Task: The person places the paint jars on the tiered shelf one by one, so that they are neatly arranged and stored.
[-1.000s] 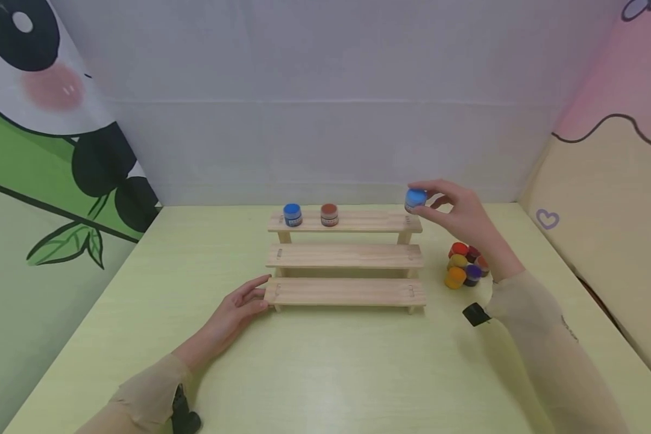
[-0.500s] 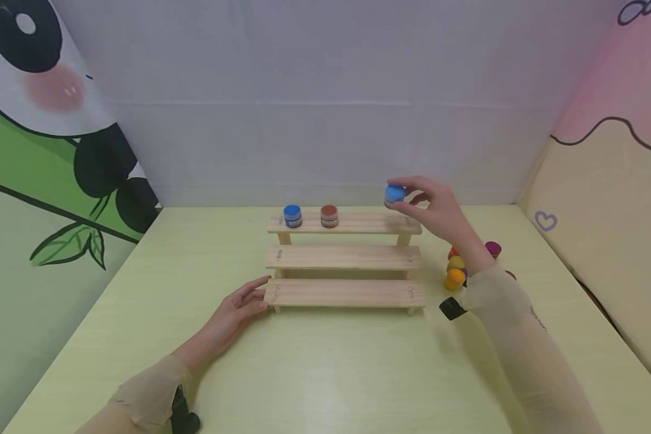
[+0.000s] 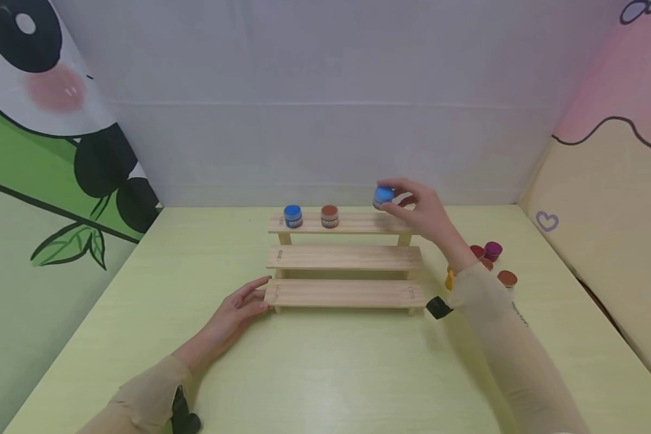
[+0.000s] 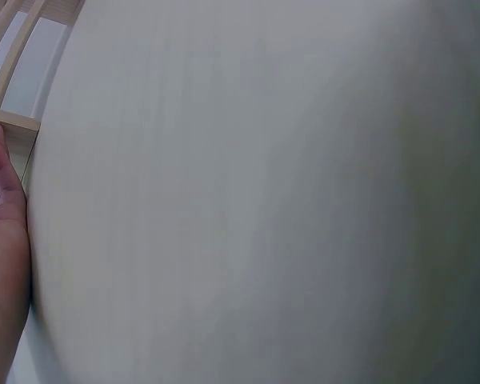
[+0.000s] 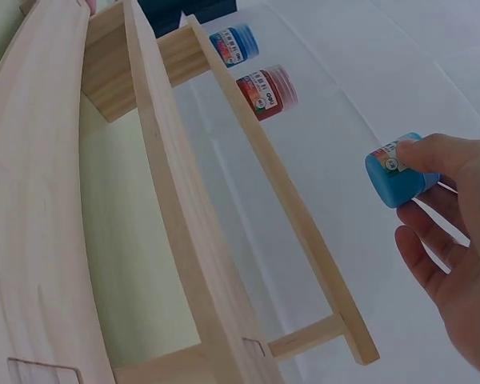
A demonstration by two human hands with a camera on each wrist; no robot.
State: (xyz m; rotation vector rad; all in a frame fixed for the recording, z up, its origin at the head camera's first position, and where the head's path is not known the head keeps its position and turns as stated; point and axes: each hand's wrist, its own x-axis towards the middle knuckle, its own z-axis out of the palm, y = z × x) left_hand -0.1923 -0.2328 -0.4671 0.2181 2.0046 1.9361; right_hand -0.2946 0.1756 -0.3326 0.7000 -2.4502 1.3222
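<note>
My right hand [image 3: 424, 211] pinches a light blue paint jar [image 3: 382, 196] between thumb and fingers. In the right wrist view the jar [image 5: 394, 178] is tilted and apart from the rack's top step. A three-step wooden rack [image 3: 344, 293] stands on the table. On its top step are a blue paint jar [image 3: 293, 217] at the left and a brown-red paint jar [image 3: 329, 217] beside it. My left hand [image 3: 235, 313] touches the left end of the bottom step, its fingers slightly bent; the left wrist view shows only part of this hand [image 4: 4, 248].
Right of the rack, more paint jars stand on the table, among them a purple jar [image 3: 493, 251] and a brown-red jar [image 3: 507, 278]. My right forearm partly hides the group. A pale wall sheet [image 3: 325, 144] rises behind the table.
My right hand has carried the light blue jar leftward above the top step. The forearm now covers different jars of the group. My left hand stays at the rack's end.
</note>
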